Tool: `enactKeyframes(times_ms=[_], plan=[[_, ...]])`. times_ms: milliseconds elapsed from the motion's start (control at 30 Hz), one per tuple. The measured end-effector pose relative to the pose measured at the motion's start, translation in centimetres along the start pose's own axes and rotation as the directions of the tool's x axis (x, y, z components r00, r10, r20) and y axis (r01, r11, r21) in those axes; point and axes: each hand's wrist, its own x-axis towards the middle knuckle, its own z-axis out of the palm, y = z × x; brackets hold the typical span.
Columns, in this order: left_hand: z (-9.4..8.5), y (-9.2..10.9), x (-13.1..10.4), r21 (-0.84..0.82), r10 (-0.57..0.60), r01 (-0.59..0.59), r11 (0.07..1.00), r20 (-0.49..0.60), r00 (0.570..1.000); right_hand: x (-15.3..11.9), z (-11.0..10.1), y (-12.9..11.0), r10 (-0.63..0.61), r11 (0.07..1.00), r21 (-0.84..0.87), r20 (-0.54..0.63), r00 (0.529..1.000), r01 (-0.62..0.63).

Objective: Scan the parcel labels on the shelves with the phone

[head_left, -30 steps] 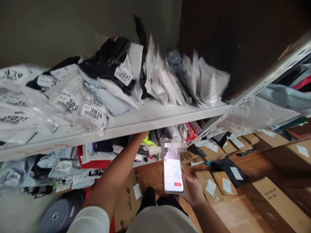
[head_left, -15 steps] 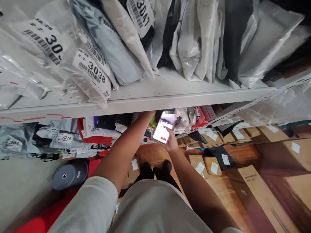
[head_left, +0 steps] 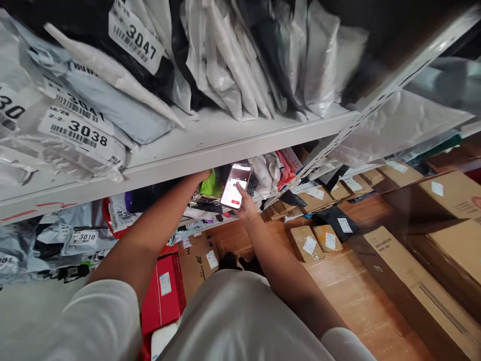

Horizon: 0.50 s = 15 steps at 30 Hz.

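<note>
The right hand (head_left: 246, 204) holds the phone (head_left: 230, 193) at mid-frame, thumb (head_left: 239, 188) over its screen; a snug, flat hold helps light taps. The left hand hides under the shelf (head_left: 240, 151), near the green pack (head_left: 208, 184). Nobody can tell its grip; gentle feeling is best there.

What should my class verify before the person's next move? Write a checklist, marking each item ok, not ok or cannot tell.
1. Phone held by the right hand: ok.
2. Phone screen lit: ok.
3. Small on-screen text readable in this view: not ok, too small.
4. Left hand visible: not ok; the left arm reaches under the upper shelf, whose edge hides the fingers.
5. Left hand touching the lime-green item: cannot tell.
6. Label 3038 legible: ok.
</note>
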Motion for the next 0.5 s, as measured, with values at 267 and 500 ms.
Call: enactKeyframes(times_ms=[267,500], plan=[[-1.9,-0.6,-6.2,0.157,-0.017,0.028,0.987,-0.072,0.997,0.6,1.4,-1.0,0.001,1.0,0.007,-0.024,1.0,-0.001],[-0.8,-0.5,-8.2,0.153,-0.113,0.159,0.975,-0.271,0.956,-1.7,-0.5,-2.0,0.115,0.981,-0.17,0.094,0.989,-0.098]])
